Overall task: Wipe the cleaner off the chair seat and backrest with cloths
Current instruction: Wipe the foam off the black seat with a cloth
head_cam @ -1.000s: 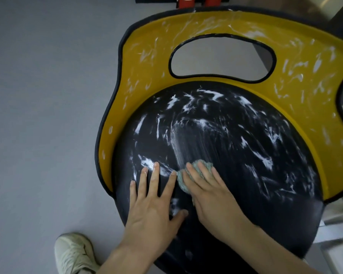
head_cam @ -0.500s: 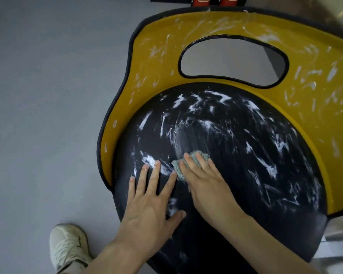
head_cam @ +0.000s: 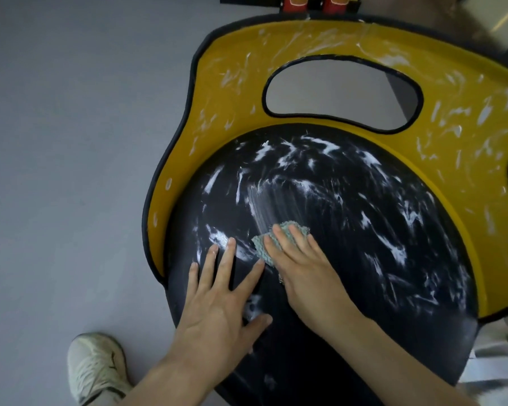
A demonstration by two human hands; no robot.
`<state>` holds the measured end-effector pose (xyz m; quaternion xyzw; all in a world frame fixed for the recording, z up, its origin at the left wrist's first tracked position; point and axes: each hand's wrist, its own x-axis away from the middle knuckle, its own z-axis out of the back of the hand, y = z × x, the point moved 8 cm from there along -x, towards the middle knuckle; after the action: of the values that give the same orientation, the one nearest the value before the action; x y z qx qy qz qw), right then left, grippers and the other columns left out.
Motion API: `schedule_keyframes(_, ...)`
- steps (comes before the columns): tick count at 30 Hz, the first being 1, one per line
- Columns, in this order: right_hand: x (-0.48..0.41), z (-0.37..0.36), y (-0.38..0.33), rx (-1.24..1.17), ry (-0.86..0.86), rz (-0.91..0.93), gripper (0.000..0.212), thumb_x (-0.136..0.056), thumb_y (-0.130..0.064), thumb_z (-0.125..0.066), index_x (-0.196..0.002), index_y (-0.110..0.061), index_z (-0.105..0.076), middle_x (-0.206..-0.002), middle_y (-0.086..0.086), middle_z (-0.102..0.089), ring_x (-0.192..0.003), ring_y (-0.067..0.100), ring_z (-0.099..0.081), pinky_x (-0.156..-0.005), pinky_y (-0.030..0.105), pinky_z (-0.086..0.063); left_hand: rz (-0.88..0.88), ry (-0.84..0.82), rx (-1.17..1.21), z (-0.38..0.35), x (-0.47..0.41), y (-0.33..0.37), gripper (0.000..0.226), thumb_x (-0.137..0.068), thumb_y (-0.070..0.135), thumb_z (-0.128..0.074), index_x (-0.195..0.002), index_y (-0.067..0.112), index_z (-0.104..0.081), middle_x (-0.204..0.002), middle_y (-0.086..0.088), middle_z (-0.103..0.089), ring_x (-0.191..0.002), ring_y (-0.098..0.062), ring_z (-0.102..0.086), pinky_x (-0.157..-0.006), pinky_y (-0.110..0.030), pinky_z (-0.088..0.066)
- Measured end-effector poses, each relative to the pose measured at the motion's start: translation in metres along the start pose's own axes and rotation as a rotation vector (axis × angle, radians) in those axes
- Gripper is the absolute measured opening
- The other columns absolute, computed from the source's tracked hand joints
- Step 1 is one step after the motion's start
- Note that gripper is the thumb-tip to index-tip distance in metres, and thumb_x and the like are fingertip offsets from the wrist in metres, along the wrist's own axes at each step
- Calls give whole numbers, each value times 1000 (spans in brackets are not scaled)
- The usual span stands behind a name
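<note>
**Wiping a foam-streaked black seat**

Pressing a small grey-green cloth (head_cam: 279, 240) flat against the black chair seat (head_cam: 364, 259), fingers of the right hand (head_cam: 308, 273) extended and laid over it, not curled; only the cloth's far and left edges peeking out. Resting beside it, just to the left, the left hand (head_cam: 220, 303), palm down on the seat, fingers spread wide, holding nothing. Touching or nearly touching at left index fingertip and cloth edge, hard to say which. Streaked all over with white cleaner (head_cam: 393, 244), thinned to a brushed smear just beyond the cloth. Curving round the seat's far side, the yellow backrest (head_cam: 452, 118), black-trimmed, with an oval cutout, likewise flecked white. Down on the grey floor (head_cam: 71, 142), a pale sneaker (head_cam: 97, 367) near the seat's front edge. At the top edge, two red containers (head_cam: 314, 2), cropped.
</note>
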<state>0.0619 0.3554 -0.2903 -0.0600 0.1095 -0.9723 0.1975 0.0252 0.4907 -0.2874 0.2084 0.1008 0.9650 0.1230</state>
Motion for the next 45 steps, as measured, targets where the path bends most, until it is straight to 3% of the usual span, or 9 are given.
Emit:
schedule_keyframes(4, -70, 6, 15, 38, 19, -35, 67, -104, -9, -37, -161, -26, -6, -169, -2, 0, -155, 23, 8, -125, 43, 5, 8, 28, 16, -1, -2, -3, 81, -76, 84, -10, -148, 60, 19, -147, 7, 55, -139, -20, 48, -118, -42, 19)
schedule_keyframes(9, -116, 13, 17, -22, 23, -129, 68, -104, -5, -37, -161, -25, -8, -170, 1, 1, -155, 27, 8, -125, 45, 3, 29, -3, 19, -1, -4, 2, 81, -93, 71, -42, -150, 57, 13, -152, 7, 50, -142, -25, 43, -121, -50, 16)
schedule_keyframes(15, -3, -3, -1, -42, -32, 69, 69, -102, -12, -45, -160, -26, -11, -169, -3, -4, -154, 20, 10, -124, 41, 4, -8, 7, 23, -3, -5, 1, 75, -91, 75, -37, -149, 62, 10, -148, 7, 54, -140, -26, 45, -118, -46, 20)
schedule_keyframes(24, -121, 14, 0, -1, -20, -37, 73, -99, -2, -39, -161, -26, -8, -170, -1, 0, -155, 25, 7, -126, 44, 3, 12, -25, 44, -2, -4, 2, 73, -95, 69, -43, -149, 62, 5, -152, 9, 49, -141, -26, 45, -120, -54, 18)
schedule_keyframes(28, -53, 5, -4, -40, -34, 51, 76, -98, -7, -48, -161, -25, -9, -169, -1, -1, -155, 23, 9, -126, 43, 3, -2, -51, 38, 0, -4, 1, 71, -94, 70, -41, -147, 64, 6, -150, 8, 51, -139, -27, 46, -119, -52, 20)
schedule_keyframes(33, 22, -13, 1, 24, -56, 71, 88, -82, -8, -73, -155, -26, -27, -164, -2, -28, -153, 25, -18, -125, 46, -16, -134, 57, 104, -2, 0, -2, 60, -78, 71, -18, -138, 77, -12, -157, 11, 41, -146, -29, 36, -116, -50, 17)
schedule_keyframes(36, -10, -6, -2, 9, -66, 79, 78, -92, -7, -62, -157, -27, -26, -167, -3, -18, -155, 21, -3, -127, 42, -2, -135, 130, 166, 8, 6, -8, 49, -98, 58, -40, -139, 74, -20, -159, 16, 37, -150, -18, 29, -118, -43, 17)
schedule_keyframes(40, -58, 7, -10, -10, -76, -19, 72, -103, -15, -48, -161, -28, -8, -169, -4, 3, -154, 21, 14, -125, 41, 10, -114, 129, 230, 18, 10, -9, 55, -103, 51, -41, -145, 71, -12, -156, 17, 41, -148, -9, 30, -118, -35, 20)
schedule_keyframes(45, 16, -13, -23, -23, -17, -13, 68, -91, -12, -50, -156, -20, -31, -164, 3, -26, -153, 27, -17, -122, 46, -19, -127, 187, 245, 18, 13, -13, 56, -101, 50, -46, -148, 64, -17, -161, 18, 32, -150, -3, 21, -121, -32, 15)
